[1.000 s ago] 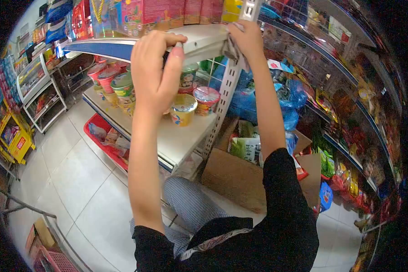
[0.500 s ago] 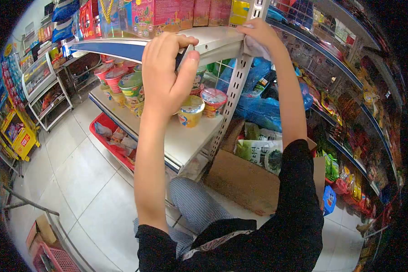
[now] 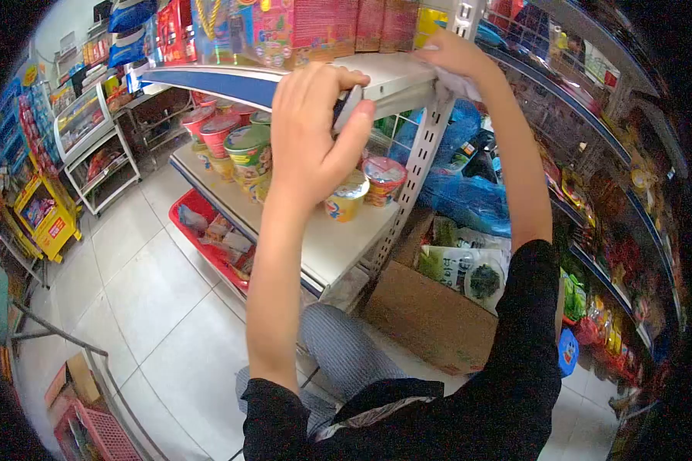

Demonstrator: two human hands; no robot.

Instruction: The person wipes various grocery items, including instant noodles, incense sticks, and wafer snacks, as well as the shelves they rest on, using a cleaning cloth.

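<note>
My left hand (image 3: 311, 138) is wrapped over the front corner of the upper metal shelf (image 3: 404, 71), thumb below and fingers on top. At the shelf's back end, beside the slotted upright post (image 3: 430, 142), my right hand (image 3: 457, 58) holds a crumpled white cloth (image 3: 460, 83) against the metal. Its fingertips are partly hidden behind the hand. Colourful boxes (image 3: 323, 31) stand on this shelf. Beneath it, several instant-noodle cups (image 3: 247, 150) sit on a lower shelf (image 3: 342, 244), some hidden behind my left hand and forearm.
Under the lower shelf is a red basket (image 3: 196, 234) of packets. To the right, a cardboard box (image 3: 430, 319) holds seaweed packs (image 3: 469, 269), with blue plastic bags (image 3: 469, 196) behind it. More stocked shelves (image 3: 603, 146) line the right side. A pink crate (image 3: 100, 430) stands at lower left.
The whole view has swung a little, so the shelf and both hands appear farther right. My left hand still grips the corner, and the cloth stays in my right hand by the post.
</note>
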